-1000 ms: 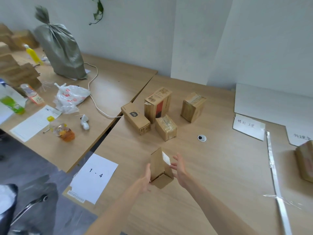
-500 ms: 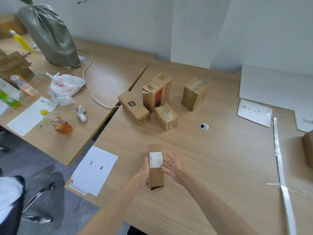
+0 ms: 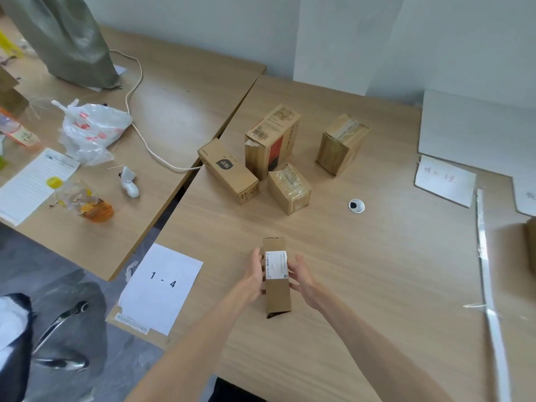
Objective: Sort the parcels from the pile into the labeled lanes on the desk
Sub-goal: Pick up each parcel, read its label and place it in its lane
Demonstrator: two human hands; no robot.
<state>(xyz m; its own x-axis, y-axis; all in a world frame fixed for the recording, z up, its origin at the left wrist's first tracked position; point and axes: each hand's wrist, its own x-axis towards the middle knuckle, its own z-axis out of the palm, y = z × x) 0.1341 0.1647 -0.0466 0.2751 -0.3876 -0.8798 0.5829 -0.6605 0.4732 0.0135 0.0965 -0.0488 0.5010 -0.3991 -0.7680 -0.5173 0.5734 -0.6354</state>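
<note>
A narrow brown cardboard parcel (image 3: 278, 297) is held between both hands over the light wooden table (image 3: 377, 271), just right of the white paper sheet printed "1 - 4" (image 3: 162, 285). The left hand (image 3: 254, 275) is set against the parcel's left long side, its fingers (image 3: 256, 256) laid along that side and partly curled round it; the thumb is hidden. The right hand (image 3: 303, 281) is laid on the opposite side, its fingers only slightly bent and pressed to the edge, not wrapped round it. The parcel is turned lengthwise away from the person, with a white shipping label (image 3: 276, 264) facing up near its far end. A dark gap is seen under its near end, and whether that end touches the table cannot be told. Four more brown cardboard boxes (image 3: 272, 158) are grouped farther back and right of the sheet, and a handwritten white card (image 3: 445, 181) is seen far to its right
</note>
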